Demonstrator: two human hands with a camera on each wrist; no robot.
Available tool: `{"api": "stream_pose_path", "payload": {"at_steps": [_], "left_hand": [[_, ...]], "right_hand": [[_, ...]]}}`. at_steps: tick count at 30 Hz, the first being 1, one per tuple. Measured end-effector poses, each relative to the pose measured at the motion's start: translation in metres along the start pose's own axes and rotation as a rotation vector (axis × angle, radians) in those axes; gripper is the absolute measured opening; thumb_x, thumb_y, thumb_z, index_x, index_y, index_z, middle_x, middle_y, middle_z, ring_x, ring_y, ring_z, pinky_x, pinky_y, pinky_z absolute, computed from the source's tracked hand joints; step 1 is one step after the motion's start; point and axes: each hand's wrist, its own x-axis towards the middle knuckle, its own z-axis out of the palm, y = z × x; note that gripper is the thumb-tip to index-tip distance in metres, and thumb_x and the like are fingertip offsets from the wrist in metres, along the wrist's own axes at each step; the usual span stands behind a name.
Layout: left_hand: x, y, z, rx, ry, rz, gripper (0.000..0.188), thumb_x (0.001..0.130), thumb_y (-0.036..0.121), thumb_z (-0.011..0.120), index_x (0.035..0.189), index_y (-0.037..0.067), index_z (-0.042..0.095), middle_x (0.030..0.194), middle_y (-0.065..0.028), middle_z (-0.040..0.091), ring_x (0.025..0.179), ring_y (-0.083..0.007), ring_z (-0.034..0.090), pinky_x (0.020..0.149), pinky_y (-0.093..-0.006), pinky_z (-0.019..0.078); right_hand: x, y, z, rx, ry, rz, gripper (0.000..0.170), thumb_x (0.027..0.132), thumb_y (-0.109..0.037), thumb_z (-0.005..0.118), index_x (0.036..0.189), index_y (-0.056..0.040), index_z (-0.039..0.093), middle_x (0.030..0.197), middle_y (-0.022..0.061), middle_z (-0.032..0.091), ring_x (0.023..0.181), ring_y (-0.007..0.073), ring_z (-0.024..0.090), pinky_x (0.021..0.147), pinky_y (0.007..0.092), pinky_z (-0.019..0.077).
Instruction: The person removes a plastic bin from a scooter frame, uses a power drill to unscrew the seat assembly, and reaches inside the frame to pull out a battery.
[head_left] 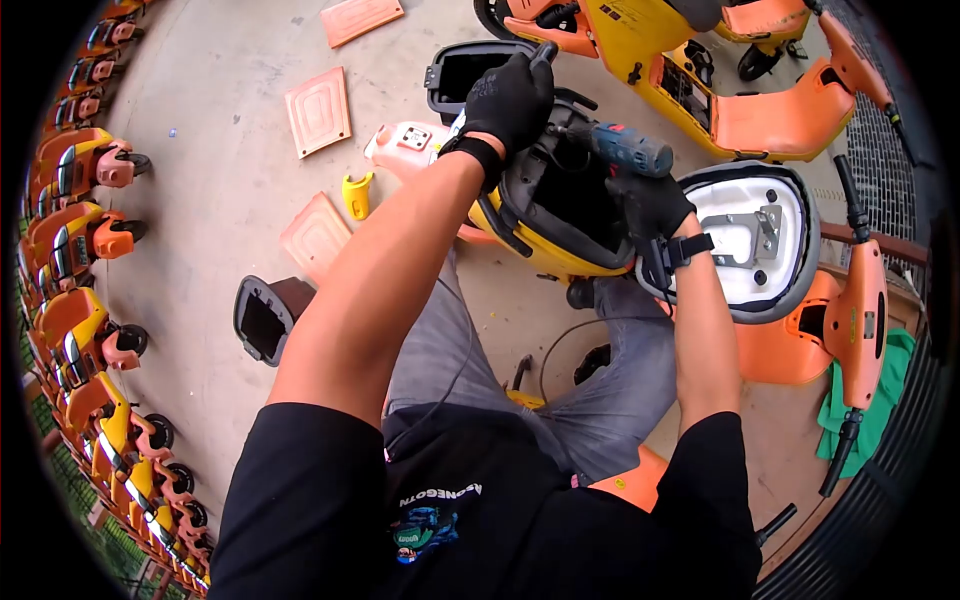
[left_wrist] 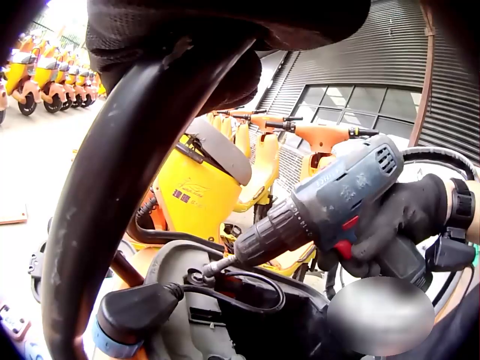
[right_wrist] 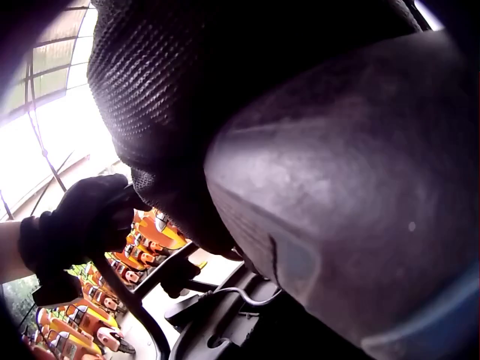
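While the left grip (head_left: 510,100) braces a tube (left_wrist: 101,202), the right grip (head_left: 650,205) aims a cordless drill (head_left: 632,148)

Because the yellow scooter body (head_left: 560,262) stands at the centre of the head view, just beyond the person's jeans (head_left: 630,365), both arms can reach its black storage well (head_left: 580,205). Gloved fingers on the left are curled round the thick curved tube, which fills the left side of the left wrist view; presumably this hold steadies the body against the drill's twist. On the right, the grip grasps the blue drill by its handle, with fingers at the red trigger (left_wrist: 343,248).

So that the socket bit (left_wrist: 219,265) meets the grey rim (left_wrist: 176,266) at the lower centre of the left wrist view, the tool slants downward; whether it is seated on a fastener is too small to tell. A looped black cable (left_wrist: 279,300) and an elbow plug (left_wrist: 142,311) lie close to that tip, so the bit probably needs careful aim.

Right of centre in the head view, a seat (head_left: 750,240) shows its white underside, leaving the well uncovered. Orange panels (head_left: 318,112) and a yellow trim piece (head_left: 357,196) lie on the concrete floor (head_left: 220,160) toward the upper left, likely set apart to spare working room.
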Motion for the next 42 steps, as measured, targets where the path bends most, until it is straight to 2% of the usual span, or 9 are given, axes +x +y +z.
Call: {"api": "stream_pose_path", "payload": {"at_steps": [6,13,15,18,22,24,31,35,42], "left_hand": [[0.001,0.003,-0.003,-0.042,0.000,-0.048,0.044,0.089,0.037,0.038,0.097,0.000,0.061,0.086,-0.0255,0.063,0.084,-0.0407,0.060,0.079,-0.0478,0.0462],[-0.001,0.009,-0.006,-0.037,0.018,-0.057,0.043,0.089,0.036,0.038,0.097,0.002,0.062,0.086,-0.0236,0.064,0.085,-0.0383,0.061,0.079,-0.0466,0.0471],[-0.001,0.009,-0.006,-0.041,0.023,-0.052,0.042,0.089,0.036,0.039,0.096,0.002,0.063,0.086,-0.0230,0.064,0.085,-0.0379,0.061,0.079,-0.0464,0.0472],[-0.002,0.011,-0.008,-0.053,0.025,-0.051,0.040,0.089,0.035,0.039,0.096,0.003,0.063,0.086,-0.0219,0.064,0.085,-0.0374,0.061,0.079,-0.0461,0.0473],[-0.003,0.014,-0.011,-0.086,0.024,-0.053,0.040,0.089,0.034,0.040,0.095,0.003,0.063,0.086,-0.0224,0.064,0.085,-0.0374,0.061,0.078,-0.0459,0.0475],[0.000,0.013,-0.011,-0.058,-0.009,-0.070,0.040,0.089,0.034,0.040,0.094,0.001,0.062,0.085,-0.0233,0.064,0.084,-0.0378,0.061,0.078,-0.0460,0.0476],[0.001,0.008,-0.004,-0.098,0.013,-0.031,0.040,0.089,0.034,0.040,0.092,0.000,0.061,0.083,-0.0241,0.063,0.082,-0.0394,0.061,0.077,-0.0470,0.0472],[0.000,0.008,-0.004,-0.042,0.003,-0.037,0.039,0.088,0.034,0.040,0.092,0.000,0.061,0.083,-0.0240,0.063,0.081,-0.0398,0.061,0.076,-0.0475,0.0472],[-0.001,0.010,-0.006,-0.064,0.015,-0.022,0.038,0.088,0.032,0.041,0.092,0.000,0.061,0.079,-0.0248,0.063,0.078,-0.0403,0.061,0.075,-0.0480,0.0476]], "right_hand": [[0.014,-0.021,-0.009,0.316,-0.039,0.101,0.011,0.075,-0.009,0.064,0.083,-0.0048,0.059,0.071,0.0034,0.058,0.064,0.0133,0.053,0.058,0.0283,0.0432],[0.027,-0.034,-0.023,-0.147,-0.139,0.143,0.011,0.074,-0.009,0.062,0.084,-0.0043,0.059,0.068,0.0062,0.057,0.062,0.0150,0.053,0.059,0.0297,0.0439],[0.038,-0.030,-0.039,-1.123,-0.285,-0.741,0.014,0.074,-0.007,0.060,0.088,-0.0064,0.060,0.080,0.0096,0.061,0.072,0.0228,0.058,0.067,0.0326,0.0463],[0.057,-0.028,-0.043,-0.894,-0.362,-0.258,0.016,0.075,-0.007,0.057,0.091,-0.0075,0.062,0.093,0.0120,0.062,0.088,0.0286,0.058,0.077,0.0344,0.0466],[0.061,-0.049,-0.046,-1.172,-0.329,-0.720,0.024,0.076,-0.009,0.054,0.098,-0.0083,0.061,0.100,0.0141,0.062,0.096,0.0299,0.057,0.083,0.0340,0.0455],[0.058,-0.072,-0.037,-0.678,-0.269,-0.186,0.032,0.075,-0.011,0.053,0.107,-0.0115,0.060,0.104,0.0139,0.062,0.098,0.0302,0.056,0.086,0.0333,0.0443],[0.075,-0.078,-0.048,-0.701,-0.343,-0.089,0.038,0.074,-0.013,0.054,0.112,-0.0147,0.058,0.108,0.0125,0.061,0.099,0.0311,0.055,0.087,0.0331,0.0433],[0.093,-0.083,-0.049,-0.732,-0.367,-0.053,0.028,0.066,-0.012,0.062,0.094,-0.0092,0.064,0.074,0.0087,0.064,0.063,0.0196,0.058,0.058,0.0325,0.0482],[0.098,-0.099,-0.052,-0.801,-0.403,0.034,0.023,0.068,-0.012,0.063,0.090,-0.0071,0.065,0.071,0.0051,0.063,0.061,0.0171,0.057,0.055,0.0300,0.0465]]}}
